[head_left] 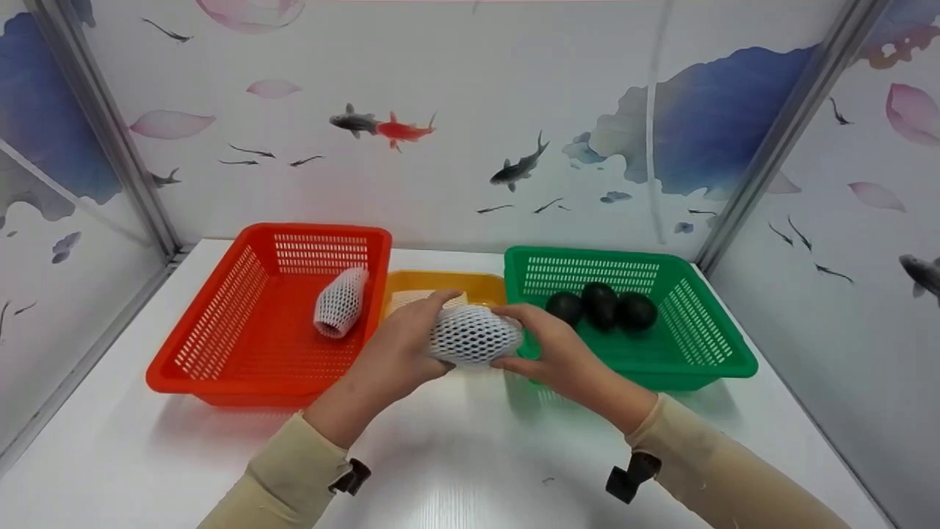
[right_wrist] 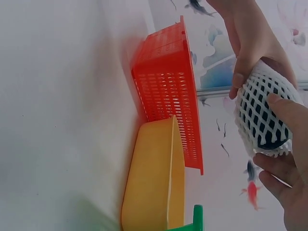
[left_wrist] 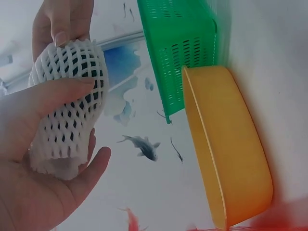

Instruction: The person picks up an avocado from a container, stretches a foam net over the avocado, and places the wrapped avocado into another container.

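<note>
A white foam net sleeve (head_left: pixel 476 336) is held up in front of the baskets, with a black oval object (right_wrist: pixel 272 143) showing through its mesh. My left hand (head_left: pixel 393 342) grips one end, thumb over the netting. The other end is between the thumb and fingers of my right hand (head_left: pixel 565 353). Several black rounded objects (head_left: pixel 600 306) lie together in the green basket (head_left: pixel 631 367). In the red basket (head_left: pixel 242 353) lies another white foam net sleeve (head_left: pixel 342 303); whether it has anything inside cannot be made out.
Between the two baskets stands a yellow bin (head_left: pixel 485 283), partly hidden by my hands, with white netting (head_left: pixel 411 297) in it. All three containers are on a white table (head_left: pixel 455 470). Printed wall panels (head_left: pixel 455 184) enclose the back and both sides.
</note>
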